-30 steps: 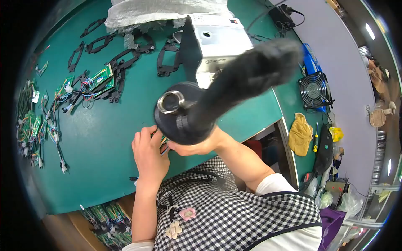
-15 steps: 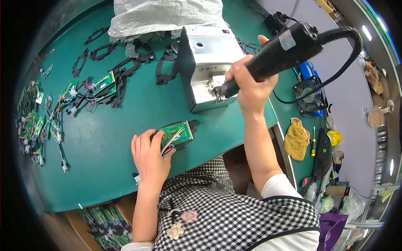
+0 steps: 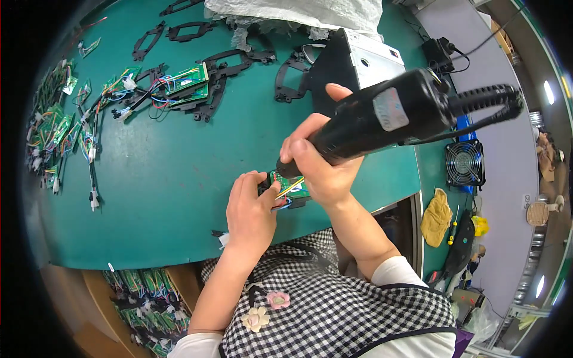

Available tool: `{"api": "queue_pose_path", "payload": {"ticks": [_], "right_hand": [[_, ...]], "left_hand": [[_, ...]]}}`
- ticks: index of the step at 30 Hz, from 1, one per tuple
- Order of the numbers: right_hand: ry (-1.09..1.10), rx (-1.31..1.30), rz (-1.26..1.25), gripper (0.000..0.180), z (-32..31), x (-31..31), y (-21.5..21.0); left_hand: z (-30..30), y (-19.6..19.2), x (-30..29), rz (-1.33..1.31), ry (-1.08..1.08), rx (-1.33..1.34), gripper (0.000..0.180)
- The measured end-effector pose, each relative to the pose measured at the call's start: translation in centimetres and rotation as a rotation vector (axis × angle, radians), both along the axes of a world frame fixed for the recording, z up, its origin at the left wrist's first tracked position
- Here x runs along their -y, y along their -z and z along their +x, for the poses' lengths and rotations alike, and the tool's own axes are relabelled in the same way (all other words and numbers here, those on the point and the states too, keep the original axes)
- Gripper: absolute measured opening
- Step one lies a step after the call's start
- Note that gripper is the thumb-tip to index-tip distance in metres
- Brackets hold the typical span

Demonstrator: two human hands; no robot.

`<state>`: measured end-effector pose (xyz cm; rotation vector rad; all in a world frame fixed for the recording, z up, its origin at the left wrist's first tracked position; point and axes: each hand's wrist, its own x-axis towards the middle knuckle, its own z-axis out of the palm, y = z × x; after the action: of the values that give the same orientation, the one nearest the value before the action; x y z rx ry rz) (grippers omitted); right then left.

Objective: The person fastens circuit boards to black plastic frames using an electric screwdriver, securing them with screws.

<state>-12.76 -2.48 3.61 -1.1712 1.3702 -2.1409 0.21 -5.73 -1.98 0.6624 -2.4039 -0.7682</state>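
Wired boards lie in a tangle at the far left of the bench; pulling one out could drag its neighbours, since their leads cross. Nearer the middle, the board sits near the bench's front edge, between the two hands, on a dark piece partly hidden beneath it. It could skid or tilt if the left hand bears down unevenly. Its yellow wires run close to the driver, so a stray tip could nick them; the left fingers seem near enough to be caught by a slip. To the right, the stiff cable could tug the driver off line.

The left hand reaches up from below, palm down, fingers curled and thumb close by, at the board's left end; whether they pinch or only press, I cannot tell. The right hand wraps round the driver's barrel, forearm slanting up leftward, the driver leaning with its nose low over the board; the tip is hidden.
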Motion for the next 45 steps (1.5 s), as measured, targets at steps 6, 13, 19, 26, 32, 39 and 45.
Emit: {"api": "queue_pose_path", "payload": {"ticks": [6, 13, 19, 26, 32, 39, 45], "right_hand": [[-0.073, 0.002, 0.222, 0.048, 0.1, 2.3, 0.2], [-0.325, 0.277, 0.361, 0.051, -0.3, 2.5, 0.3], [-0.09, 0.212, -0.142, 0.069, -2.9, -2.4, -2.8], [0.446, -0.144, -0.348, 0.065, -8.3, -7.8, -5.5], [0.319, -0.106, -0.124, 0.056, -9.0, -6.5, -4.3], [0.215, -0.011, -0.106, 0.069, -5.0, -6.9, -3.0], [-0.001, -0.007, -0.007, 0.071, -0.2, -2.0, -0.4]], "left_hand": [[-0.2, -0.2, 0.2, 0.041, 0.01, 0.012, 0.021], [-0.1, 0.0, -0.1, 0.052, 0.027, 0.009, 0.026], [-0.5, 0.1, -0.4, -0.005, 0.043, -0.021, 0.028], [-0.1, -0.1, 0.0, -0.013, 0.075, 0.016, 0.031], [-0.3, -0.8, -0.3, -0.035, 0.079, 0.024, 0.032], [-0.3, 0.2, 0.0, -0.017, 0.054, 0.014, 0.034], [-0.1, 0.3, -0.1, -0.027, 0.068, -0.023, 0.027]]}}
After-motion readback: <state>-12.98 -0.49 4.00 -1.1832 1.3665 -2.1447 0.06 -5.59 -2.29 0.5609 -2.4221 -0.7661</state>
